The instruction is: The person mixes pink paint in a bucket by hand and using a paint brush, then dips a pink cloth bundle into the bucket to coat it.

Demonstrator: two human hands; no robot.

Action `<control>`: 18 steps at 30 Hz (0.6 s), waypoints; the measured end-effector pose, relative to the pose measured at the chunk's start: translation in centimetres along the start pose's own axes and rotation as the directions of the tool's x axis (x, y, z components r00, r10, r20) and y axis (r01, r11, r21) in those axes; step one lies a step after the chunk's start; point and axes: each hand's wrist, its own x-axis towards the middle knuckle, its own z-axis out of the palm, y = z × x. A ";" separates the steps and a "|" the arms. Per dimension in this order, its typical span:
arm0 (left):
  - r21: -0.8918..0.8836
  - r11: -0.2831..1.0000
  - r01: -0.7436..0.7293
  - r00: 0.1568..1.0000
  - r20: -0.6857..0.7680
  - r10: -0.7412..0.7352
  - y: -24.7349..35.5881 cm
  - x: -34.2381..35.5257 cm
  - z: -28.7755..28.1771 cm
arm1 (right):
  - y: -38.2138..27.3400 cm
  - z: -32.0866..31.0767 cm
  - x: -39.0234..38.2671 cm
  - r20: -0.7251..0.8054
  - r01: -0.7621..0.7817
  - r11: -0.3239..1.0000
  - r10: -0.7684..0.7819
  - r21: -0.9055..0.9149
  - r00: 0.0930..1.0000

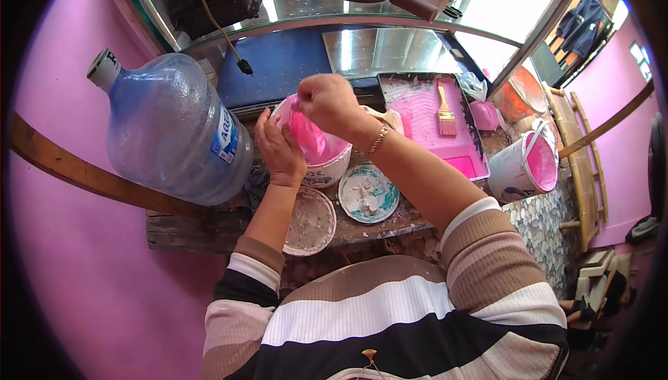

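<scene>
A white bucket [327, 173] stands on the wooden table in front of me, its inside coated with pink. My right hand [327, 102] is closed above its mouth, gripping the top of a glossy pink plastic bag [308, 136] that hangs down into it. What lies inside the fist is hidden. On the bucket's left side, my left hand [282, 154] holds the rim, its fingers pointing away from me. Nearer to me are a round tub [311, 223] crusted with grey-white residue and a round lid [369, 193] smeared white and teal.
A large water jug [177, 130] leans at the left. To the right, a paint tray [457, 161] bears a flat paintbrush [447, 112]; a pink-stained pail [525, 164] stands past it. Behind is a glass display case [299, 24], with a cable plug [244, 67] dangling in front.
</scene>
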 end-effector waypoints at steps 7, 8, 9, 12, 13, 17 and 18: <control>-0.047 0.999 0.026 1.000 -0.005 -0.026 0.2 0.1 -0.3 | -0.3 -1.3 0.5 -0.113 -0.049 0.996 0.058 0.076 0.992; -0.033 0.999 0.008 1.000 -0.011 -0.008 0.2 0.2 -0.1 | 0.4 -0.8 0.4 -0.108 -0.053 0.996 0.061 0.078 0.992; -0.020 1.000 -0.011 1.000 -0.015 0.011 0.2 0.2 0.0 | 1.3 0.0 0.3 -0.001 0.039 0.999 -0.039 -0.014 0.999; 0.011 0.999 -0.039 0.999 -0.035 0.040 -0.3 0.0 -0.1 | 0.2 -0.5 1.0 0.037 0.130 0.990 -0.128 -0.048 0.991; 0.014 0.999 -0.035 0.999 -0.032 0.035 -0.3 -0.1 -0.1 | -0.7 -1.5 0.9 0.003 0.040 0.999 -0.040 -0.001 0.999; -0.011 1.000 -0.026 0.999 -0.024 0.026 -0.4 -0.1 0.1 | 1.1 -0.2 0.7 0.055 0.048 0.995 -0.043 -0.091 0.998; -0.027 1.000 -0.010 1.000 -0.028 0.010 -0.4 -0.1 0.1 | 1.2 -0.3 0.9 -0.045 0.022 0.996 -0.026 -0.082 0.999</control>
